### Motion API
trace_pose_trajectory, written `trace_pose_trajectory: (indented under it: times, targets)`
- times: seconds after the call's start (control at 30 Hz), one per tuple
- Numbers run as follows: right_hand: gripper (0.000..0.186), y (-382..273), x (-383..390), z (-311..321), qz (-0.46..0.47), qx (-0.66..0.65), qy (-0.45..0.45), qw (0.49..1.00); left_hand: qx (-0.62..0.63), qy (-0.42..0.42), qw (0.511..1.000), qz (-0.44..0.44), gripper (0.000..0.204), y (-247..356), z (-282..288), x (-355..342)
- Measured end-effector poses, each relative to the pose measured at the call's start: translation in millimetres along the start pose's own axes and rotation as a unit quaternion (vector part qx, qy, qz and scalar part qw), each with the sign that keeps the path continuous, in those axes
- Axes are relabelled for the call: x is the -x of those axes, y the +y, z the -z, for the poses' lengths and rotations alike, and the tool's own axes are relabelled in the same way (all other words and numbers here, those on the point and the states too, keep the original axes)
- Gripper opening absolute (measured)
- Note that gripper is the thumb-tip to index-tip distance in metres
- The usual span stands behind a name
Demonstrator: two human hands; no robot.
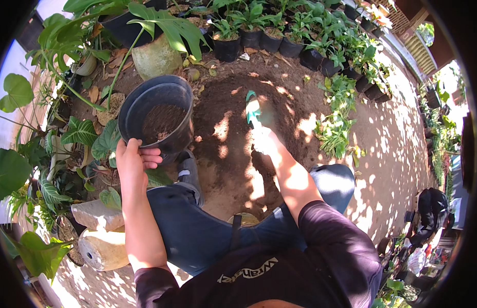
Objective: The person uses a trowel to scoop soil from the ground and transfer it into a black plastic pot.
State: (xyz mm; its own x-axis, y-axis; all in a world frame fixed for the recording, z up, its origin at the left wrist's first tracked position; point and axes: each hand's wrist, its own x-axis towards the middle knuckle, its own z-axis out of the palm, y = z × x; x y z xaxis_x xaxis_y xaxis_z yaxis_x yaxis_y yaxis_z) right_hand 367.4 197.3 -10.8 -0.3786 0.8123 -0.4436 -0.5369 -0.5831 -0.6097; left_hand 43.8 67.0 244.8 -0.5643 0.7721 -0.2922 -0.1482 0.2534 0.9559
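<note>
My left hand (135, 156) grips the near rim of a black plastic plant pot (184, 120), thumb over the edge and fingers against the outer wall. The pot tilts toward me, and some dark soil (164, 120) with small lumps lies on its bottom. My right hand (264, 141), bright with sun, is closed round the handle of a green hand trowel (253, 106). The trowel's blade points away from me, over a low heap of dark soil (223, 95) on the ground. Whether the blade carries soil is hard to tell in the glare.
Rows of black nursery bags (251, 37) with leafy plants line the far side. Uprooted-looking greenery (335, 126) lies right of the soil. Large-leaved plants and a pale stone pot (157, 56) crowd the left. Stone blocks (102, 249) sit by my left elbow.
</note>
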Motion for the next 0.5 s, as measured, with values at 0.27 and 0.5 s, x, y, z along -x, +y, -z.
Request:
trace_pose_trajectory:
  times: [0.27, 0.5]
  targets:
    - [0.038, 36, -7, -6, -0.098, 0.050, -0.065, 0.992, 0.007, 0.028, 1.000, -0.002, 0.020, 0, 14, -8]
    - [0.039, 114, 12, -32, -0.238, 0.318, 0.044, 0.917, 0.004, 0.020, 0.998, -0.055, 0.023, 10, -17, -35]
